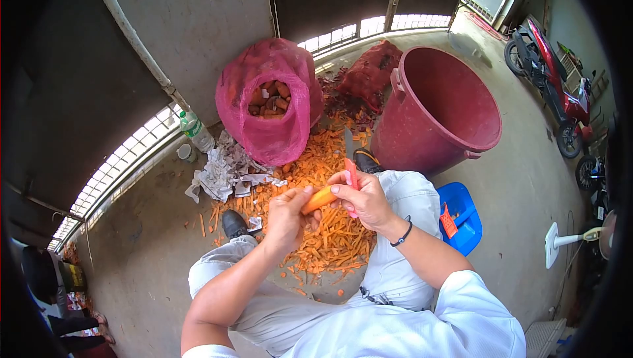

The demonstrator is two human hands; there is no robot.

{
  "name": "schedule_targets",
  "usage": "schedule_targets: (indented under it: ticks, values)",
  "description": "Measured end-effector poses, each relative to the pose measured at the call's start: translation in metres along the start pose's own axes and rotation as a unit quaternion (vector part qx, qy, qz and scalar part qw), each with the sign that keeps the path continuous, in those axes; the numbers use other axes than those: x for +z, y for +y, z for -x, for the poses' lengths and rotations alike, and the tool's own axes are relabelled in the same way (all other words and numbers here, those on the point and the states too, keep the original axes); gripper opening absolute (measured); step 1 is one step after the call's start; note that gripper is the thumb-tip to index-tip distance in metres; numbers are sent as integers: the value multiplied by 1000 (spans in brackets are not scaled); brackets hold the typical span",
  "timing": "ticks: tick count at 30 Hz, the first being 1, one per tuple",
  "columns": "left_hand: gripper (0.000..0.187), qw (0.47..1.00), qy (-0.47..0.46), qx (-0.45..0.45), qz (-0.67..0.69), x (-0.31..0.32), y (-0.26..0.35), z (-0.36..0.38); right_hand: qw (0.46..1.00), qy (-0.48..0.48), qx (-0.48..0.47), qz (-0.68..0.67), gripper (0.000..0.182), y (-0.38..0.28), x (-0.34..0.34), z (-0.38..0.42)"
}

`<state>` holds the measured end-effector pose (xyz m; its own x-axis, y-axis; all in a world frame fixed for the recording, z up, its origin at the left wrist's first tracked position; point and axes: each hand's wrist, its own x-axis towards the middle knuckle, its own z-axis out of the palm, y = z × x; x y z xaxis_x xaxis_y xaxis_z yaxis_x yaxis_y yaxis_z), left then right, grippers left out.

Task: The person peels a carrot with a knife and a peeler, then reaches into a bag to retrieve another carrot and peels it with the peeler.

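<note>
My left hand (290, 216) is closed round one end of a peeled orange carrot (318, 200). At the carrot's other end is my right hand (364, 200), its fingers wrapped round the pink-red handle of a knife (351, 172), whose blade points up and away from me. The right thumb lies against the carrot. Beneath both hands, between my legs, a heap of orange peelings (336, 242) covers the floor.
A pink mesh sack (231, 94) of carrots stands ahead, with crumpled paper (221, 170) and a bottle (194, 128) to its left. Right are a large red bin (415, 117) and a blue basin (469, 231). A red sack (369, 74) lies behind.
</note>
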<state>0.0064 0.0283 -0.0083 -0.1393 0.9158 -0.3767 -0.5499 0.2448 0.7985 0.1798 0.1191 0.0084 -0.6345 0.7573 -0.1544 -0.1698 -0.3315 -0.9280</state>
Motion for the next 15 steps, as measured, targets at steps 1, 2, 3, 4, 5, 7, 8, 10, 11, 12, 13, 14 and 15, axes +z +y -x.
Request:
schedule_targets:
  ticks: [1,2,3,4,5,7,8,10,11,12,13,14,15]
  values:
    - [23,999,-1,5,39,-4,-2,-2,1000,-1,-8,-7,14,1,0,0]
    - [23,997,0,10,79,-7,-4,-3,1000,-3,-16,-13,15,3,0,-1]
    - [23,997,1,10,80,-5,-3,-2,1000,-4,-16,-13,15,3,-1,-1]
    - [24,996,4,20,89,-2,-1,-1,999,9,5,-31,14,3,-1,-1]
    - [26,995,7,30,99,0,1,0,998,23,26,-50,14,3,-2,-2]
    - [24,993,14,48,103,1,4,1,997,31,30,-58,13,3,-2,-1]
    - [23,992,20,67,106,1,4,1,997,38,33,-67,12,3,-2,-1]
    - [20,994,13,94,59,-1,1,-1,999,23,0,-27,12,-1,2,-2]
    - [17,993,5,121,11,-1,-1,-1,999,9,-34,12,12,-2,3,-2]
    - [17,993,5,120,10,1,-3,1,999,10,-34,12,12,1,4,-3]
    - [17,992,-2,129,5,4,-6,4,997,17,-52,52,14,6,6,-4]
    - [17,991,-9,137,0,5,-9,5,993,25,-71,92,16,11,5,-5]
    - [17,991,-10,135,0,5,-11,5,993,27,-70,92,16,14,2,-6]
